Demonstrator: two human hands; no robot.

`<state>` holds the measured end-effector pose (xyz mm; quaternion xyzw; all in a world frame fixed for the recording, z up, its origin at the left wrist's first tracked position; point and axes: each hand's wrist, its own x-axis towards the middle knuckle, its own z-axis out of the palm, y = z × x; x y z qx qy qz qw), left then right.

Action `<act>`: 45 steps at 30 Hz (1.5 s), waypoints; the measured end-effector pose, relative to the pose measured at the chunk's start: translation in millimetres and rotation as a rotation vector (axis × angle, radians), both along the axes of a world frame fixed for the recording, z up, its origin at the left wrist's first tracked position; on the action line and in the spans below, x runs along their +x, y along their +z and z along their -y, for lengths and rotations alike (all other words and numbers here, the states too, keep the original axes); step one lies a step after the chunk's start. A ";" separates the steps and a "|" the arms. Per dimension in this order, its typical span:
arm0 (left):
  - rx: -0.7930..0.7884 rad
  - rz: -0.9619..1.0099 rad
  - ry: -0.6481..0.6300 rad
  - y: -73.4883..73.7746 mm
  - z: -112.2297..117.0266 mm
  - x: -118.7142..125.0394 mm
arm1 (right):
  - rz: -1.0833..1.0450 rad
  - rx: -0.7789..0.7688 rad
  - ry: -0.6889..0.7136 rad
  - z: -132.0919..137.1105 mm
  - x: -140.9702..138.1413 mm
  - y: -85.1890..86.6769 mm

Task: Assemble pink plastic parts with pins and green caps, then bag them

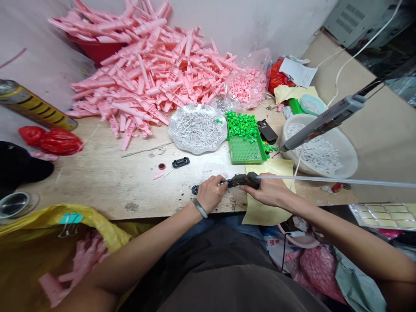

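My right hand (271,190) is closed round a dark glue gun (244,180) at the front edge of the wooden table (113,182); a long clear glue stick (334,180) runs out of it to the right. My left hand (210,193) is closed beside the gun's nozzle, pinching a small dark part (195,189) against the table. A bracelet sits on my left wrist. Under my right hand lies a yellow sheet (269,212).
A big heap of pink plastic pieces (149,73) fills the back. In front stand a clear dish of pins (197,128), a green tray of green caps (245,138), a white bowl of white parts (320,149) and a grey tool (325,121). Yellow bag (65,242) at lower left.
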<state>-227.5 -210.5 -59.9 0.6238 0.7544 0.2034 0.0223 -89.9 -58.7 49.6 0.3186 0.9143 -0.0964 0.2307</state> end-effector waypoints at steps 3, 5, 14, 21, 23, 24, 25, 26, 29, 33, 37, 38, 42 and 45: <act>0.003 -0.014 0.004 0.2 -0.3 0.2 | -0.002 -0.003 0.002 -2.3 0.8 0.2; 0.007 -0.006 0.000 -0.2 -0.2 0.2 | -0.004 -0.022 0.004 -4.0 1.0 0.4; 0.013 0.016 -0.017 -1.5 0.2 -1.0 | -0.066 -0.217 -0.029 -10.8 -2.2 2.1; 0.020 0.012 -0.007 -0.8 -0.6 -1.0 | -0.041 -0.154 -0.024 -8.6 -4.3 2.3; 0.020 0.011 -0.005 -0.8 -0.8 -0.9 | -0.007 -0.127 -0.036 -7.9 -4.4 0.7; 0.019 0.011 -0.003 -0.7 -0.9 -0.8 | 0.006 -0.116 -0.037 -7.6 -4.6 0.0; 0.017 0.012 0.000 -0.5 -1.1 -0.8 | 0.016 -0.105 -0.035 -7.3 -4.8 -0.4; 0.014 0.013 0.002 -0.3 -1.3 -0.8 | 0.024 -0.096 -0.031 -6.9 -5.0 -0.6; 0.010 0.021 0.006 0.3 -1.6 -0.7 | 0.042 -0.076 -0.020 -5.7 -5.8 0.6; 0.006 0.028 0.004 0.4 -1.3 -0.6 | 0.057 -0.047 -0.012 -3.9 -6.3 3.0; 0.002 0.030 -0.005 -0.2 -0.7 -0.5 | 0.068 -0.041 -0.003 -3.1 -6.3 4.2; 0.001 0.027 -0.003 -0.4 -0.7 -0.5 | 0.070 -0.044 -0.007 -3.0 -6.3 4.6; 0.002 0.016 -0.007 -1.5 -1.1 -0.8 | 0.066 -0.044 -0.019 -1.7 -5.6 7.6; 0.006 0.016 -0.017 -2.3 -1.4 -1.2 | 0.071 -0.037 -0.017 0.2 -3.3 9.6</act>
